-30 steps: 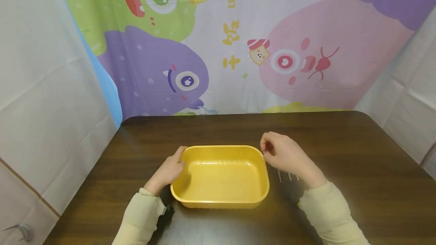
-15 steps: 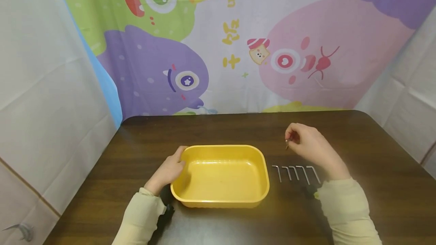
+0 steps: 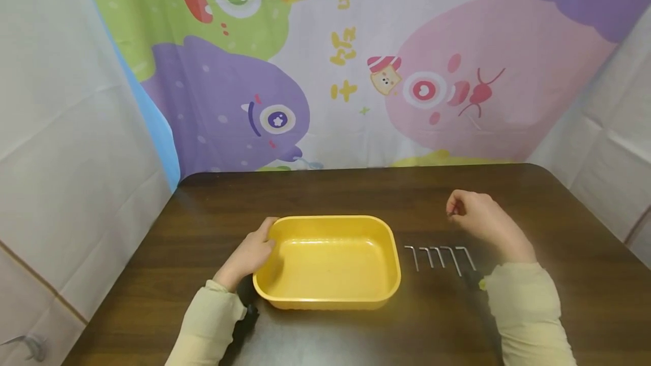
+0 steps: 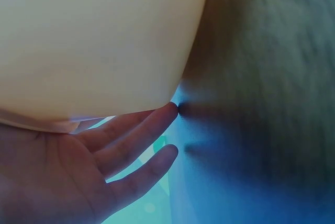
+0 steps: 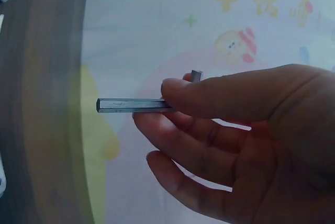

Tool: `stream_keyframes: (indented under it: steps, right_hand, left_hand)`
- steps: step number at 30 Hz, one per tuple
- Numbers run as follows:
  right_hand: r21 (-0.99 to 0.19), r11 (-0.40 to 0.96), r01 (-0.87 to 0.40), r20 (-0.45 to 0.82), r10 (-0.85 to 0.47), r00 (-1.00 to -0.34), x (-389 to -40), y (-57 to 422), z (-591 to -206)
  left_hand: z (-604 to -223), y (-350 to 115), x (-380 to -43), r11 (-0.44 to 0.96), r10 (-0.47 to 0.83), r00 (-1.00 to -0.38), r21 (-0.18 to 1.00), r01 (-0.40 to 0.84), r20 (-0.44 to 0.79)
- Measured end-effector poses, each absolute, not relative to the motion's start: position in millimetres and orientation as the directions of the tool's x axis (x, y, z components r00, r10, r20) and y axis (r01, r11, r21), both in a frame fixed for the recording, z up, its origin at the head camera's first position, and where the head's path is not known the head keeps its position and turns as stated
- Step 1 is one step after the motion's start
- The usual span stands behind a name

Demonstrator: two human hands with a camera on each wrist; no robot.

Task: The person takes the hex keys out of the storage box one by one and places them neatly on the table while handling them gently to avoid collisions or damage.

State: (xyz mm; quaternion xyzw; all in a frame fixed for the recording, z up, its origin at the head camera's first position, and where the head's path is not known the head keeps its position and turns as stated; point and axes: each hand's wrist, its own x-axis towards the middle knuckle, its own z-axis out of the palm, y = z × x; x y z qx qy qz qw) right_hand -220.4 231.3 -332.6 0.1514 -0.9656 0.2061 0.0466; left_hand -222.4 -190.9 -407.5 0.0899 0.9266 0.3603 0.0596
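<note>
My left hand (image 3: 249, 253) holds the left rim of a yellow plastic tub (image 3: 325, 300), thumb over the inside and fingers along the outer wall. From below, the left wrist view shows the tub's pale side (image 4: 104, 51) above spread fingers. Off to the right, my right hand (image 3: 485, 219) is raised over the table. It pinches a silver L-shaped hex key (image 5: 131, 105) between thumb and fingers, the long arm pointing out and the short arm's end showing above the thumb. Nothing lies inside the tub.
Several hex keys (image 3: 452, 260) lie in a row on the dark wooden table (image 3: 356, 338), between the tub and my right forearm. A printed cartoon curtain (image 3: 351, 129) hangs behind the table's back edge, with white sheeting at both sides.
My right hand has moved right, away from the tub's right rim, with the hex key between its fingers, uncovering the row on the table. My left hand keeps its hold.
</note>
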Motion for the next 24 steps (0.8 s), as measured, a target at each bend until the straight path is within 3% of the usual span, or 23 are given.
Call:
stream_keyframes:
  steps: [8, 24]
  right_hand:
    - [-0.397, 0.875, -0.278, 0.063, -0.276, -0.959, -226, 243, -344]
    - [-0.322, 0.945, -0.057, -0.243, -0.14, -0.96, -219, 257, -356]
  left_hand:
    - [-409, -192, -222, 0.721, 0.212, -0.976, 0.682, 0.125, -0.046]
    - [-409, -191, -221, 0.723, 0.206, -0.978, 0.678, 0.132, -0.029]
